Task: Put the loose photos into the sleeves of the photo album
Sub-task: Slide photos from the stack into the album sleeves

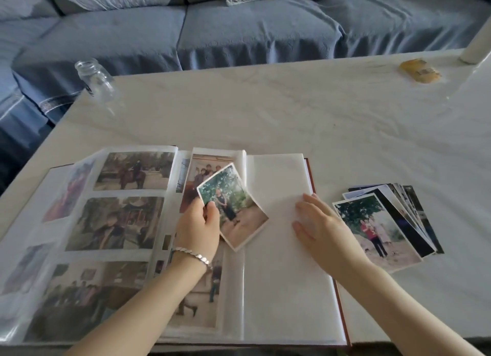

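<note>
Your left hand [198, 223] pinches one loose photo [233, 205] above the open photo album [279, 289]. Your right hand [322, 227] lies flat, fingers straight, on the blank right page. The photo stack [385, 223] sits fanned just beside it on the table [292, 103].

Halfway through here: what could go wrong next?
The left hand pinches the photo by one corner, tilted over the album; it may bend or snag at a sleeve's mouth. The right hand lies flat on the blank page, close to the fanned stack; its wrist might scatter it.
</note>
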`<action>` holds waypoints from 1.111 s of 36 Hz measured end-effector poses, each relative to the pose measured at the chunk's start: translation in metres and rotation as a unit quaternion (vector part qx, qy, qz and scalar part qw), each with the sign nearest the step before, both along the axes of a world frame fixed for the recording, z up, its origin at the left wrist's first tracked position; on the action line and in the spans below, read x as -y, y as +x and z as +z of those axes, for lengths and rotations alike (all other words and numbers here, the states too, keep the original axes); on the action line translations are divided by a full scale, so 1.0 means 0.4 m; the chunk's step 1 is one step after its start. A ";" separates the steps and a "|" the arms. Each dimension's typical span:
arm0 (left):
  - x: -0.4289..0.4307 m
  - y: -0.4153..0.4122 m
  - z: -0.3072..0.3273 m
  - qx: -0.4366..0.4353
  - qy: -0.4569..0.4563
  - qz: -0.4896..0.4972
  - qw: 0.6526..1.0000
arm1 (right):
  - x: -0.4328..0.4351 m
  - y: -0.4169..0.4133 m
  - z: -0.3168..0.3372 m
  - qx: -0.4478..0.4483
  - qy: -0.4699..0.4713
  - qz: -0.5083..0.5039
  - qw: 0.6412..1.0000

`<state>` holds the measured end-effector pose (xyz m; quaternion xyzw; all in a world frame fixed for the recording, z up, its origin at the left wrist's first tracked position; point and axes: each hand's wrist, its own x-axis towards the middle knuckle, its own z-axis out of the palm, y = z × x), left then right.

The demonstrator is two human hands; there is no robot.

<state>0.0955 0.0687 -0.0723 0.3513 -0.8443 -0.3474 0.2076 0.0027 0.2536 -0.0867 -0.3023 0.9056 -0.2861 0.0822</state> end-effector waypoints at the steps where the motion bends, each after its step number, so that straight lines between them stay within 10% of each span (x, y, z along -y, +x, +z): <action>1: 0.009 -0.002 0.005 0.006 -0.002 0.019 1.000 | 0.010 -0.005 -0.003 -0.001 0.015 0.011 1.000; 8: 0.042 -0.026 0.035 0.027 -0.013 0.048 0.998 | 0.081 0.005 -0.013 -0.038 0.013 0.011 0.999; 17: 0.100 -0.004 0.078 0.006 0.052 0.001 0.999 | 0.161 0.055 0.047 0.341 -0.192 -0.057 0.919; 23: 0.078 0.011 0.110 0.054 0.070 -0.133 0.987 | 0.192 0.038 0.088 0.311 -0.231 -0.042 0.921; 40: 0.069 -0.004 0.087 0.185 0.172 0.003 0.968 | 0.147 0.044 0.044 0.419 -0.202 -0.118 0.877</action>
